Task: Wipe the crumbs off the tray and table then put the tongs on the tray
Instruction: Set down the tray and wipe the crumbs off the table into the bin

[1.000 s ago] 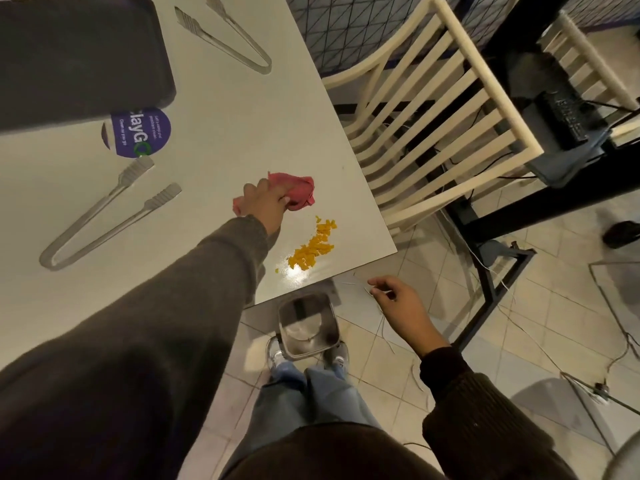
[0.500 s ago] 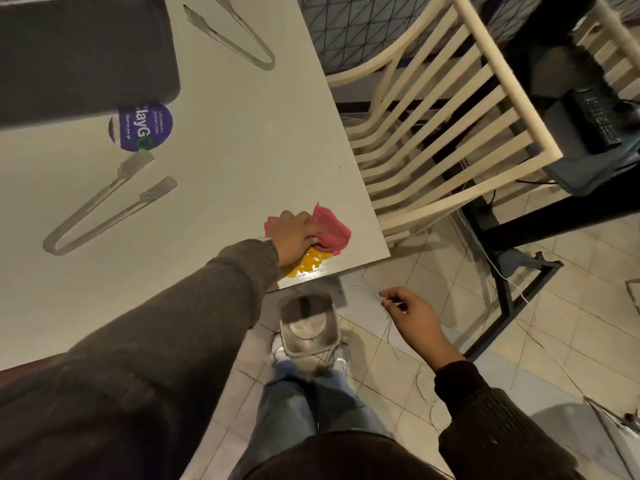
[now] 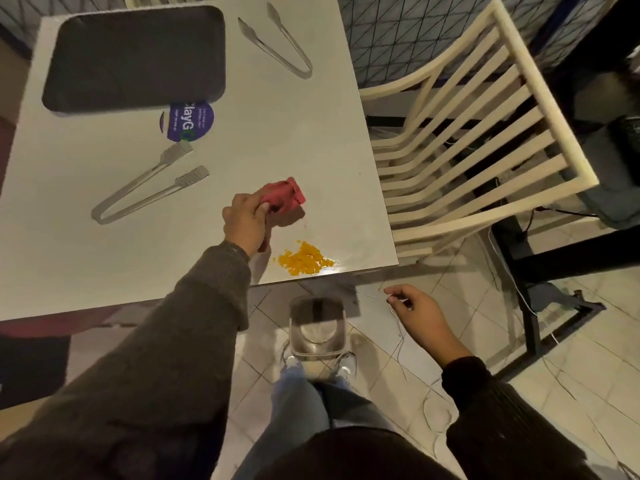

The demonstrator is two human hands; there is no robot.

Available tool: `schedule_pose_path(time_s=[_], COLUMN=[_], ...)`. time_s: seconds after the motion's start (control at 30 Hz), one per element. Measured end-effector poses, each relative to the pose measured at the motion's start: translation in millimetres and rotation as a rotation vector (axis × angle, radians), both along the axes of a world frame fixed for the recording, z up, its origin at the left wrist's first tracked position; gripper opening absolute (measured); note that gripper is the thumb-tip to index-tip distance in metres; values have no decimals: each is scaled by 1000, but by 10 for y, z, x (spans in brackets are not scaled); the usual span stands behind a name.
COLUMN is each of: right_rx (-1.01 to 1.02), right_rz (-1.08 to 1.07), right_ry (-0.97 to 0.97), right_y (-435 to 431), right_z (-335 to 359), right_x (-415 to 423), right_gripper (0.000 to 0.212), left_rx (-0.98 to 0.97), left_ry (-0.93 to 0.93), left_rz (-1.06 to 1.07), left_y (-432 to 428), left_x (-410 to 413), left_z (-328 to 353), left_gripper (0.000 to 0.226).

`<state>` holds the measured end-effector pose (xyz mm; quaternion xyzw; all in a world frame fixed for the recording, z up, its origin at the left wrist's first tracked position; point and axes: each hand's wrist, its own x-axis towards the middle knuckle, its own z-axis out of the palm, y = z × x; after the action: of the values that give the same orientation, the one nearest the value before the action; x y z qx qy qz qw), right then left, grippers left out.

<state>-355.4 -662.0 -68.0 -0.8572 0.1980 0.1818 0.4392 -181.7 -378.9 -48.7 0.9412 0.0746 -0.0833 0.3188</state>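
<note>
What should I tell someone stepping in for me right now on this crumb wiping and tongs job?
Left hand: gripping the crumpled red cloth on the white table.
Right hand: off the table, over the floor, pinching something thin.
Orange crumbs: piled near the table's front edge, above the clear square container on the floor.
Black rectangular tray: looks bare, far left.
Two metal tongs: one pair mid-table, one pair beside the tray.
Left: sweep crumbs off, put tongs on the tray.
</note>
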Motion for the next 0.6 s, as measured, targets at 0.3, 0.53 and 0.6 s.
schedule_pose_path(time_s=[0.3,0.53,0.6], right_rx=[-10,-17,-17], right_rz=[-19,-32,-42], right_ry=[-24,-29,-28], right_y=[-116,-263,-287], right_z=[59,40,29], right_x=[-123,-325,-338], right_gripper=[16,17,17], left_rx=[171,137,159], left_ry=[183,190,195], left_rz=[108,-100,-138], left_y=[86,-219,-289], left_x=[-314,-368,-442], left_z=[-217,-187,-200], left_gripper=[38,36,36])
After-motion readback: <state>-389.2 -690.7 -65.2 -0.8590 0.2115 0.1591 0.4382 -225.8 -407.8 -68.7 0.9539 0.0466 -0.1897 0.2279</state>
